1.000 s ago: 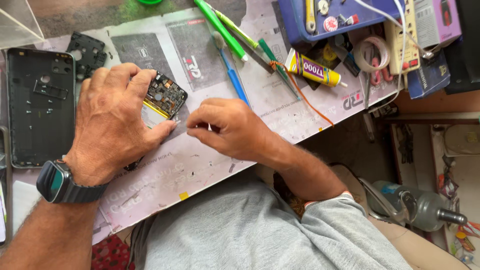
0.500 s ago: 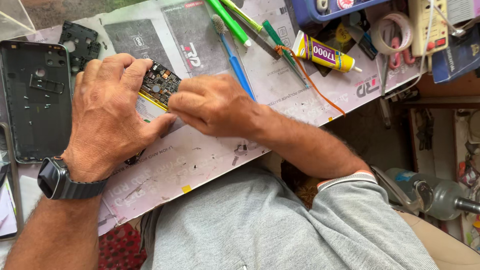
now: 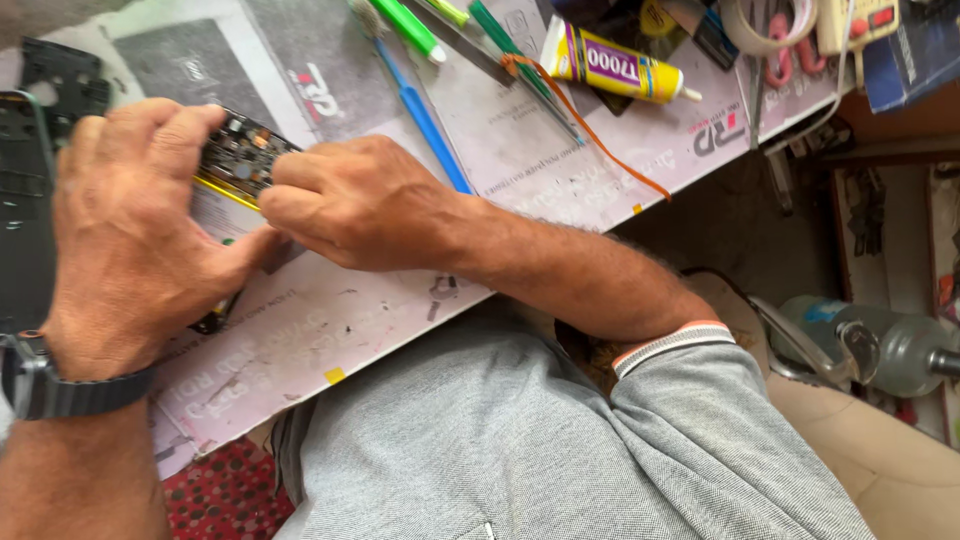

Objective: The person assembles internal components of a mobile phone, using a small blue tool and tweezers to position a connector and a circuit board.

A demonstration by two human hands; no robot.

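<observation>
So the opened phone (image 3: 235,175) sits on the work mat (image 3: 560,150), tucked almost completely under both hands — you only see the bare circuit board end and a strip of yellow along the battery edge. The left hand (image 3: 130,240) is wrapped over it, fingers curled down on the far side and thumb along the near side, which looks like plain clamping so the thing can't skate around on the mat. The right hand (image 3: 355,200) comes in from the other side with its fingers bunched tight against the board end; whether they're pinching a tool or a small part I honestly can't tell, the knuckles hide it.

A dark phone frame (image 3: 40,130) lies just left of the left hand. Tools are pushed to the far edge, within reach but out of the way — blue pry tool (image 3: 425,115), green pen-like tool (image 3: 405,25), yellow glue tube (image 3: 615,65) and an orange strip (image 3: 590,125). The mat is a scuffed printed sheet on a cluttered bench, with a greyish bottle (image 3: 880,345) down on the right.
</observation>
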